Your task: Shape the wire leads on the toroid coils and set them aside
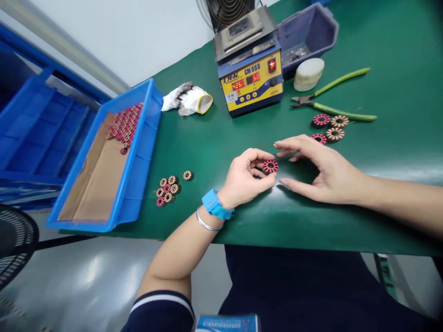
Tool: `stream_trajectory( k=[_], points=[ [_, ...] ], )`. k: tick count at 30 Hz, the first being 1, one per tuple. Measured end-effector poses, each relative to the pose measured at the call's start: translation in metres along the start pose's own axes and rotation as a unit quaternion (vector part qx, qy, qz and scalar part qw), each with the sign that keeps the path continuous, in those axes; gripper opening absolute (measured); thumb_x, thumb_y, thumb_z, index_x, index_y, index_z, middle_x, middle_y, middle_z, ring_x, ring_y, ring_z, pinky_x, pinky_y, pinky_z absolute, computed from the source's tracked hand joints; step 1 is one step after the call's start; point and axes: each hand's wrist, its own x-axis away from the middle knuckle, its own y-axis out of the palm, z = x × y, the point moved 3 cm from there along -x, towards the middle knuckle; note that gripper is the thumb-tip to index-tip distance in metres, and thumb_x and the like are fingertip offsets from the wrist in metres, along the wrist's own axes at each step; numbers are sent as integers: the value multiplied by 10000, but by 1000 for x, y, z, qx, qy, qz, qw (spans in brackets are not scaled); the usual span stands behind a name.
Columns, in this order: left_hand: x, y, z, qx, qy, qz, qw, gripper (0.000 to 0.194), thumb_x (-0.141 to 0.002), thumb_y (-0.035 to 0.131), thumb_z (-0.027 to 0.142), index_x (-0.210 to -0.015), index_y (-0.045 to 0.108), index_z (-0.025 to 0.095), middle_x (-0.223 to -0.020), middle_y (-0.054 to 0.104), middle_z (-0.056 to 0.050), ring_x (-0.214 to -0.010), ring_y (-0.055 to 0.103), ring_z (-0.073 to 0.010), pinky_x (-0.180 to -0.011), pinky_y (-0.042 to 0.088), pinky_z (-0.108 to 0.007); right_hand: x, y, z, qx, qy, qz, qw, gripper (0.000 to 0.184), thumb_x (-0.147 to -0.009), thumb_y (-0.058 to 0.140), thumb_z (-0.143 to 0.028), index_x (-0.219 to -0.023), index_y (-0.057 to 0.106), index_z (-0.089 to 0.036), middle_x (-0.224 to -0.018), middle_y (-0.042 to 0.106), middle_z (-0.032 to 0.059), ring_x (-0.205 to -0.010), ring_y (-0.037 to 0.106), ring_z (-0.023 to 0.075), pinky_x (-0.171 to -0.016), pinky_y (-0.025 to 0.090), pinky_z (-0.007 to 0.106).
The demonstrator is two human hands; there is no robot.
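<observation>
Between the thumb and fingers of my left hand point(247, 177) is a small ring-shaped wound coil point(270, 166) with a red and silver top and a dark hole. My right hand point(316, 170) is just to the right of it, thumb and fingers spread, with nothing between them. Beyond my right hand lie several more coils, among them a red one point(320, 120) and a copper-coloured one point(335, 134). A loose cluster of red and copper coils point(167, 188) sits on the green table to the left, and a single coil point(188, 175) lies beside it.
A blue crate point(136, 180) lined with cardboard holds many coils. At the back stand a yellow-and-blue solder pot point(254, 83) with lit displays and a purple bin point(308, 32). White gloves point(190, 99), a whitish round block point(309, 74) and green-handled cutters point(341, 110) lie nearby.
</observation>
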Motion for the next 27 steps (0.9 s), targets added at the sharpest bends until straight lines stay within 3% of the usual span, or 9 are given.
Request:
stream_trajectory(
  k=[3, 7, 12, 20, 27],
  points=[
    [0, 1, 0, 5, -3, -20, 1000, 363, -685, 789, 163, -1022, 657, 125, -946, 665, -44, -760, 641, -89, -640, 556, -173, -1, -1, -4, 4, -10, 8, 1000, 565, -859, 736, -245, -1393, 553, -222, -1257, 630, 128, -1101, 654, 274, -849, 594, 397],
    [0, 3, 0, 23, -18, -34, 999, 327, -685, 772, 125, -972, 618, 131, -844, 661, -17, -722, 632, -82, -640, 562, -173, -3, -3, -7, 13, -21, 4, 1000, 350, -893, 694, -223, -1235, 635, -264, -1267, 630, 113, -1119, 655, 262, -961, 577, 420],
    [1, 4, -1, 10, 0, -52, 999, 311, -678, 761, 111, -964, 639, 114, -863, 673, -26, -738, 636, -80, -699, 578, -195, -4, -2, -5, 4, -32, -4, 999, 93, -904, 664, -204, -993, 686, -220, -1148, 677, 106, -1002, 691, 234, -875, 595, 389],
    [1, 0, 5, -29, 29, -86, 995, 267, -727, 788, 172, -972, 694, 120, -913, 716, -46, -792, 654, -101, -749, 579, -217, -5, -4, -7, -22, -1, -26, 999, 83, -945, 606, -241, -882, 657, -225, -1090, 673, 90, -936, 684, 227, -820, 589, 386],
    [0, -2, 1, 41, -50, -80, 995, 301, -702, 818, 165, -968, 682, 131, -903, 727, -44, -784, 689, -104, -769, 604, -224, -5, -20, 0, -57, 87, 96, 990, 146, -984, 604, -316, -856, 625, -250, -1060, 696, 80, -960, 679, 257, -882, 559, 464]
  ],
)
